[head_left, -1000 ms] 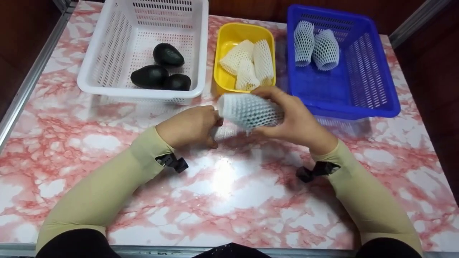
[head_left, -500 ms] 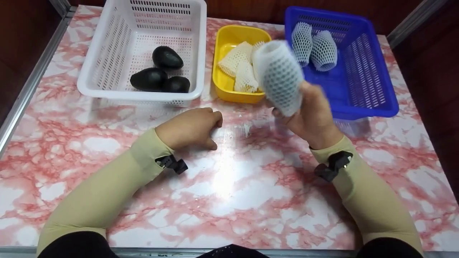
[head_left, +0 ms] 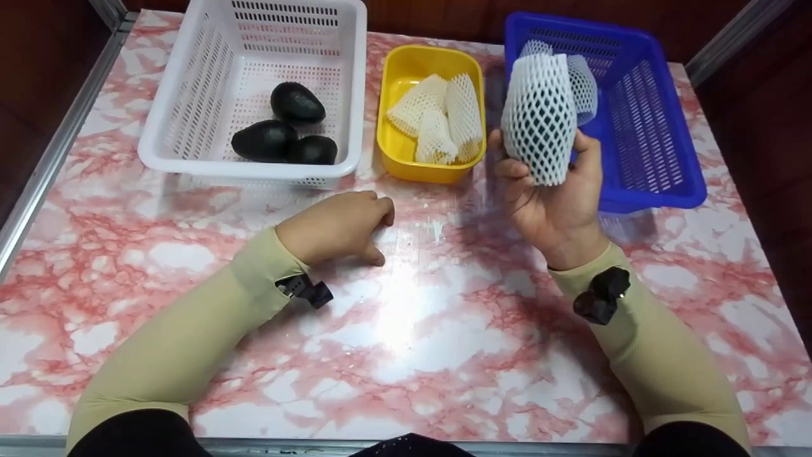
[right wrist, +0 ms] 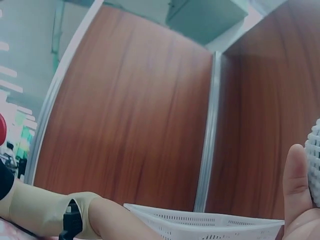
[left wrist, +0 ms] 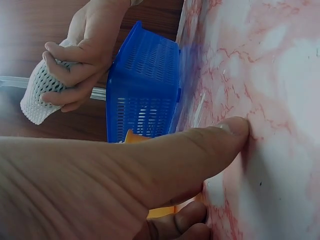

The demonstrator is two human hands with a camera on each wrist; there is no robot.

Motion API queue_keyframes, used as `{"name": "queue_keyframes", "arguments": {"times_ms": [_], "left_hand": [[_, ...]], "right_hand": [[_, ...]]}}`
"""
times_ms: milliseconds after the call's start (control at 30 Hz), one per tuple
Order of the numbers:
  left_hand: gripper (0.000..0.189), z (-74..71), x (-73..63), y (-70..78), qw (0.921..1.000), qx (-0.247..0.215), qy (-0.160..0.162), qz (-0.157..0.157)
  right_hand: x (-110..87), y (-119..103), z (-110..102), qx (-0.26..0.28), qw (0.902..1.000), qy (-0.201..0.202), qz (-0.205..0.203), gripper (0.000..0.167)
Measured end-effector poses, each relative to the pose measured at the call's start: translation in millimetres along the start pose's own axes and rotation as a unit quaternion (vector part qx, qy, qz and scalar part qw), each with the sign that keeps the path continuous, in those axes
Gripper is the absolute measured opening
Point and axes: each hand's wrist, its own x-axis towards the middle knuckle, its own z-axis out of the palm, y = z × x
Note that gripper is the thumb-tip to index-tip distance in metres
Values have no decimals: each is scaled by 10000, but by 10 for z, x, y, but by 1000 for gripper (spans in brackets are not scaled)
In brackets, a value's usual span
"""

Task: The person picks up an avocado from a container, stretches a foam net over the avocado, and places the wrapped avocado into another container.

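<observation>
My right hand [head_left: 561,212] holds up an avocado in a white foam net sleeve [head_left: 540,120], its dark skin showing through the mesh. The fingers curl round it from behind and the thumb lies along its side. It stands roughly upright, overlapping the left side of the blue basket [head_left: 656,133] in the head view. The left wrist view shows the same netted avocado [left wrist: 42,90] raised above the table. My left hand [head_left: 336,228] rests on the tabletop with loosely bent fingers and nothing in them; its thumb [left wrist: 215,142] touches the surface.
The white basket [head_left: 254,167] at the left holds three bare avocados [head_left: 297,103]. Between the baskets, a yellow tub [head_left: 422,171] holds several foam net sleeves [head_left: 419,105]. Two netted avocados [head_left: 587,89] lie in the blue basket, partly hidden. Wooden panels [right wrist: 135,110] stand around the table.
My right hand has lifted the netted avocado from beside my left hand, up and to the right, turning it upright with the palm up. My left hand stays in place.
</observation>
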Motion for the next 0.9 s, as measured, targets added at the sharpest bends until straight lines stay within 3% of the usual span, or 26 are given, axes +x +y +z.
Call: {"name": "queue_keyframes", "arguments": {"times_ms": [367, 633, 733, 800, 900], "left_hand": [[54, -6, -7, 2, 10000, -7, 2, -11], [50, -9, -20, -4, 9999, 38, 79, 76], [50, -4, -29, -7, 9998, 36, 148, 116], [49, 4, -30, -11, 9997, 3, 185, 127], [49, 14, -30, -20, 9997, -64, 193, 125]], "right_hand": [[7, 4, 22, -187, 9997, 167, 1, 57], [9, 40, 19, -930, 9950, -343, -136, 63], [24, 72, 11, -1735, 9819, -649, -407, 64], [25, 98, 9, -2430, 9649, -677, -739, 63], [12, 137, 13, -3560, 9238, -471, -1330, 62]]}}
